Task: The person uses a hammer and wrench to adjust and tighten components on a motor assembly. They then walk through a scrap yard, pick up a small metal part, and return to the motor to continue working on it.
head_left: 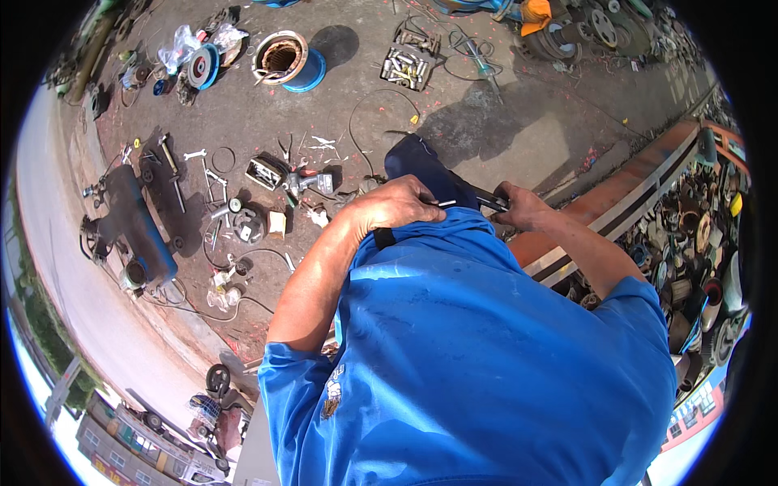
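Observation:
My left hand is at my waist, its fingers closed on a metal-ended piece that looks like a belt buckle. To the right, my right hand pinches a dark strap, seemingly the belt's other end. A short black stretch of belt shows beneath my left wrist. Between the hands, the hem of my blue shirt is bunched up. Dark blue trousers show just beyond it. The fingertips of both hands are partly hidden.
Wrenches and a hammer lie on the ground at left, by a blue compressor tank. A power tool and box of parts lie ahead. Farther off are a motor housing and socket tray. A rusty beam borders scrap at right.

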A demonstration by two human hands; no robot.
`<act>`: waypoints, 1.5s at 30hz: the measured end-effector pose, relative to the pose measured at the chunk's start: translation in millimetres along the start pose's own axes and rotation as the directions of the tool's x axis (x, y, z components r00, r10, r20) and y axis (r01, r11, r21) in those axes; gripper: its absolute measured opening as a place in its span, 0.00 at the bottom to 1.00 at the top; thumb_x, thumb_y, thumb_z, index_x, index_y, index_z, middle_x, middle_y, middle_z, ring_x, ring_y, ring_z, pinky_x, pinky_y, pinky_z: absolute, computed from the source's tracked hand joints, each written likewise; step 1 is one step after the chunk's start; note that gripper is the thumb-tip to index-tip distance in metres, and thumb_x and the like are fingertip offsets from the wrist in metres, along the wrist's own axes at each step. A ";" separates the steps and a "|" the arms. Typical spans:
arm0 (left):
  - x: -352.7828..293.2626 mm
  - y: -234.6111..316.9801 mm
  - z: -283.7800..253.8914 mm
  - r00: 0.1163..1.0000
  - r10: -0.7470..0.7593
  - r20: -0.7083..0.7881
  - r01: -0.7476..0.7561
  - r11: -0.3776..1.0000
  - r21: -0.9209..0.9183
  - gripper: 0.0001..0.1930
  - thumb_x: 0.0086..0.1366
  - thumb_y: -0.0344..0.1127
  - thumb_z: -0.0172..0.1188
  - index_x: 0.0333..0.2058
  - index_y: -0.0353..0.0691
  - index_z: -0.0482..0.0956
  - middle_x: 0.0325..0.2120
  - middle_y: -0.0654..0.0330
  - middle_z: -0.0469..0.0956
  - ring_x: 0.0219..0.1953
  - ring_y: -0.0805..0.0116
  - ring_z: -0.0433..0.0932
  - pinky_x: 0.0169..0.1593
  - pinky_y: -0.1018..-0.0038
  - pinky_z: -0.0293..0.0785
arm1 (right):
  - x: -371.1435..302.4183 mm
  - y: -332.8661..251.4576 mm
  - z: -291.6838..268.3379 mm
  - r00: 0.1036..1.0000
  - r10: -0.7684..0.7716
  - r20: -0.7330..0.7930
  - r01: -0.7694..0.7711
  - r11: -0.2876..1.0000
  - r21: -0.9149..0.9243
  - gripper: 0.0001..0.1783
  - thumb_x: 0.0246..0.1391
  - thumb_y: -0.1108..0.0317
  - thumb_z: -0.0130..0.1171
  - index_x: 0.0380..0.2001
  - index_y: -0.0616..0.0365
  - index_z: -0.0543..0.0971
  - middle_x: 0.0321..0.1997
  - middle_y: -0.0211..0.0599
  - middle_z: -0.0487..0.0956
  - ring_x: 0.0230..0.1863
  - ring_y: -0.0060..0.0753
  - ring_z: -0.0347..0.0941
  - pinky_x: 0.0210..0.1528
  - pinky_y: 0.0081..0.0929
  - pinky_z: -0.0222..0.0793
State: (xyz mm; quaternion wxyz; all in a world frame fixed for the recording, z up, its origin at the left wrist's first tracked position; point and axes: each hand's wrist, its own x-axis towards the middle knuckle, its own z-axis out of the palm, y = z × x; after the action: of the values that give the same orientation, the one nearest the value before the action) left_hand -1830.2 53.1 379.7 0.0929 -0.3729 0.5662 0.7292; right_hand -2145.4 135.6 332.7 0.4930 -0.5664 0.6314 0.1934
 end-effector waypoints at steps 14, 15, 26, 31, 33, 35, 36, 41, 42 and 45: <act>18.4 -101.2 -24.6 0.795 -0.050 -0.605 -0.031 0.992 -0.123 0.24 0.59 0.52 0.64 0.39 0.33 0.84 0.39 0.44 0.82 0.46 0.49 0.80 0.49 0.60 0.74 | 89.6 -47.5 -16.3 0.984 -0.166 -0.070 0.172 0.981 0.088 0.22 0.48 0.65 0.69 0.46 0.61 0.78 0.42 0.44 0.82 0.40 0.40 0.78 0.44 0.34 0.73; 11.2 -124.2 -27.8 0.746 -0.083 -0.661 -0.086 0.972 -0.219 0.22 0.60 0.50 0.64 0.37 0.33 0.85 0.36 0.44 0.83 0.44 0.50 0.81 0.48 0.60 0.74 | 90.9 -69.5 -27.7 0.996 -0.044 -0.071 0.046 0.999 0.021 0.23 0.48 0.64 0.69 0.47 0.61 0.77 0.42 0.44 0.82 0.38 0.40 0.78 0.41 0.34 0.73; -39.5 -369.5 178.7 0.147 -0.954 -0.261 -0.468 0.165 -0.868 0.16 0.61 0.45 0.63 0.32 0.35 0.85 0.13 0.66 0.66 0.13 0.73 0.60 0.18 0.71 0.56 | 121.9 -118.2 -103.9 0.975 0.177 0.137 -0.156 0.976 -0.152 0.34 0.52 0.58 0.65 0.61 0.55 0.71 0.55 0.50 0.78 0.53 0.44 0.76 0.51 0.37 0.72; -8.2 -376.9 287.0 0.296 -0.948 -0.113 -0.524 -0.062 -0.849 0.16 0.62 0.43 0.63 0.34 0.33 0.85 0.14 0.65 0.67 0.13 0.72 0.61 0.17 0.71 0.56 | 92.0 -154.6 -76.5 0.972 0.116 0.206 -0.045 0.946 -0.320 0.30 0.55 0.61 0.63 0.60 0.56 0.70 0.50 0.43 0.79 0.50 0.35 0.75 0.49 0.32 0.72; -6.3 -369.1 301.0 0.322 -0.941 -0.105 -0.515 -0.081 -0.853 0.17 0.62 0.43 0.62 0.35 0.32 0.85 0.14 0.64 0.68 0.13 0.73 0.61 0.17 0.71 0.56 | 91.7 -149.8 -62.7 0.971 0.072 0.230 0.004 0.950 -0.311 0.29 0.56 0.67 0.63 0.61 0.56 0.71 0.50 0.42 0.79 0.49 0.32 0.75 0.48 0.32 0.73; -5.8 -372.6 317.6 0.398 -0.903 -0.161 -0.558 -0.099 -0.824 0.16 0.63 0.43 0.62 0.34 0.32 0.85 0.14 0.65 0.67 0.13 0.72 0.60 0.17 0.71 0.55 | 95.5 -146.1 -41.0 0.972 0.023 0.235 0.041 0.963 -0.267 0.27 0.56 0.71 0.63 0.59 0.57 0.72 0.49 0.41 0.80 0.49 0.32 0.76 0.49 0.31 0.73; -11.8 -378.8 319.4 0.380 -0.908 -0.177 -0.561 -0.074 -0.824 0.15 0.63 0.42 0.62 0.34 0.33 0.84 0.14 0.66 0.65 0.13 0.74 0.58 0.17 0.72 0.53 | 95.5 -149.8 -27.3 0.970 0.005 0.242 0.072 0.948 -0.309 0.30 0.54 0.66 0.65 0.60 0.60 0.71 0.51 0.45 0.79 0.50 0.37 0.75 0.51 0.33 0.72; -76.5 -407.8 290.5 0.390 -0.839 -0.379 -0.843 -0.160 -0.514 0.13 0.66 0.42 0.58 0.34 0.36 0.81 0.15 0.70 0.63 0.14 0.77 0.57 0.18 0.74 0.52 | 135.2 -133.5 -2.8 0.984 -0.132 0.120 0.178 0.769 -0.614 0.33 0.49 0.58 0.65 0.56 0.64 0.73 0.47 0.59 0.80 0.51 0.53 0.77 0.52 0.37 0.71; -98.3 -404.3 281.5 0.365 -0.827 -0.428 -0.910 -0.218 -0.354 0.13 0.66 0.41 0.59 0.34 0.35 0.80 0.16 0.68 0.67 0.15 0.75 0.61 0.20 0.74 0.56 | 91.1 -196.6 23.5 0.978 -0.198 0.066 0.188 0.696 -0.693 0.29 0.49 0.60 0.64 0.54 0.63 0.75 0.44 0.59 0.81 0.49 0.53 0.78 0.51 0.37 0.72; -168.4 -378.2 257.6 0.188 -0.709 -0.679 -0.963 -0.269 0.014 0.15 0.68 0.41 0.55 0.40 0.33 0.79 0.23 0.63 0.74 0.23 0.71 0.69 0.29 0.74 0.65 | 102.2 -228.2 36.0 0.929 -0.361 0.078 0.329 0.711 -0.621 0.20 0.51 0.64 0.60 0.45 0.64 0.78 0.39 0.55 0.82 0.43 0.50 0.80 0.47 0.40 0.72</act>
State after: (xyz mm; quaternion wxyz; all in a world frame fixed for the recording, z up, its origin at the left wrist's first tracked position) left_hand -1613.7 461.2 223.7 -0.7906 -0.3944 -0.2554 0.3927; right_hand -1911.1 46.1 302.6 0.2891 -0.8094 0.4263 0.2821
